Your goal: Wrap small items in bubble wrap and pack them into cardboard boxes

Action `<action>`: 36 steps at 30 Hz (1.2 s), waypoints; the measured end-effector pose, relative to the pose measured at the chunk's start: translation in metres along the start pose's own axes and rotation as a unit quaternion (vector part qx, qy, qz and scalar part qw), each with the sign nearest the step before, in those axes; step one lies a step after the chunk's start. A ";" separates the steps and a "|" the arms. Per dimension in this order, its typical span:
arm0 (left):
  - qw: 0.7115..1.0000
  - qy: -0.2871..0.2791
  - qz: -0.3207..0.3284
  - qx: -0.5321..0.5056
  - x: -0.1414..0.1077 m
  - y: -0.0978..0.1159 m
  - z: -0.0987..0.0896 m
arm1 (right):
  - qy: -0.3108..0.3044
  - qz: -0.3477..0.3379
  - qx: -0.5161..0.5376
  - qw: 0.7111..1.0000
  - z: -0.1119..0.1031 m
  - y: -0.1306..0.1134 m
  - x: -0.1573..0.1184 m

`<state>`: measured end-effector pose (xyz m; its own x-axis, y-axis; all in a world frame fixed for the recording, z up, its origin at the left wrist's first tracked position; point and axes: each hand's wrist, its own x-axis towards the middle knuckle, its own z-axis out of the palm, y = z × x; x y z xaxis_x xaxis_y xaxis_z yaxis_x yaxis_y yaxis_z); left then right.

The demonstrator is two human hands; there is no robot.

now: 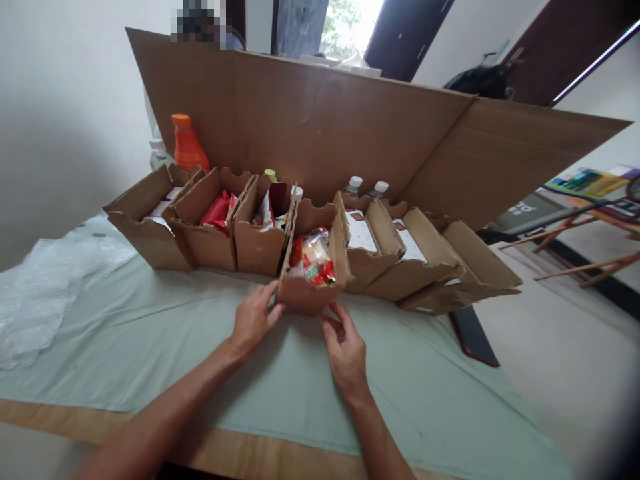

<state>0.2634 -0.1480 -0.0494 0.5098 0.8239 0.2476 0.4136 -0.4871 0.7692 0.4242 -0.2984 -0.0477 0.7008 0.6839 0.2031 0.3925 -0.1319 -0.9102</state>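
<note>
At far left, clear plastic (60, 280) is lying crumpled on the green cloth (175, 333) covering the counter (280, 453). Next, an orange bottle (189, 148) is standing behind a row of cardboard bins, all in front of a cardboard panel (350, 120). The second bin (209, 250) is holding red packets (218, 212); the third bin (259, 250) is holding mixed packs. The left hand (254, 320) is touching the left front corner of the middle bin (309, 299), its fingers slightly parted. That bin is sitting forward of its neighbours and carrying snack packs (314, 257). The right hand (346, 347) is placing half-curled fingers at its lower right front corner. Whether either hand is gripping, the inspector cannot tell. Further right, two white-capped bottles (355, 187) are showing behind bins containing white cards (361, 233).
</note>
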 end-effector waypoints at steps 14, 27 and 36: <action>0.965 0.046 -0.103 -0.239 0.041 0.012 0.061 | -0.021 -0.018 0.005 1.000 0.007 0.029 0.000; 0.983 0.028 -0.068 -0.168 -0.011 -0.007 0.010 | -0.066 -0.039 -0.039 0.996 -0.011 -0.016 0.010; 0.990 0.080 -0.031 -0.109 -0.080 -0.028 -0.044 | -0.177 -0.171 -0.266 0.932 0.074 -0.162 0.125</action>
<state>0.1777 -0.1869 -0.0647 0.3558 0.8942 0.2716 0.2597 -0.3738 0.8904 0.4042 -0.1387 0.0989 0.2762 0.9329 0.2309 0.8628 -0.1348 -0.4873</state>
